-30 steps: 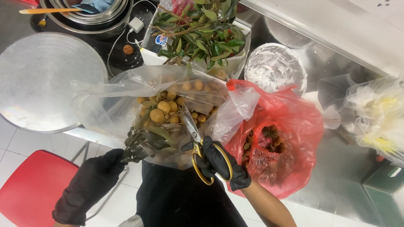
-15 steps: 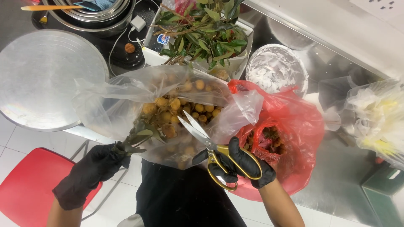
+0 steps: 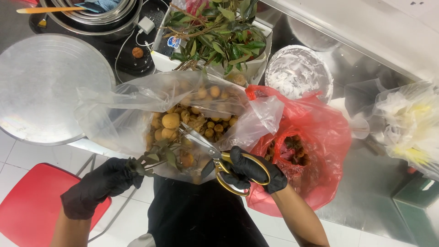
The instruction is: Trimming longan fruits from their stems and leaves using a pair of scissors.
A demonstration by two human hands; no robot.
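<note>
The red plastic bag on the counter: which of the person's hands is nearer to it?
Right. The right hand, holding gold-handled scissors, sits just beside the red plastic bag, at its left edge. The left hand grips a leafy fruit stem on the far side of the clear bag.

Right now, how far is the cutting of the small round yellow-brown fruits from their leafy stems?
Done: many loose yellow-brown fruits lie in the clear plastic bag, and bare leafy branches fill the white box. In hand: the left hand grips a leafy stem that bears fruit; the right hand works gold-handled scissors, blades open. Left: at least this stem.
</note>
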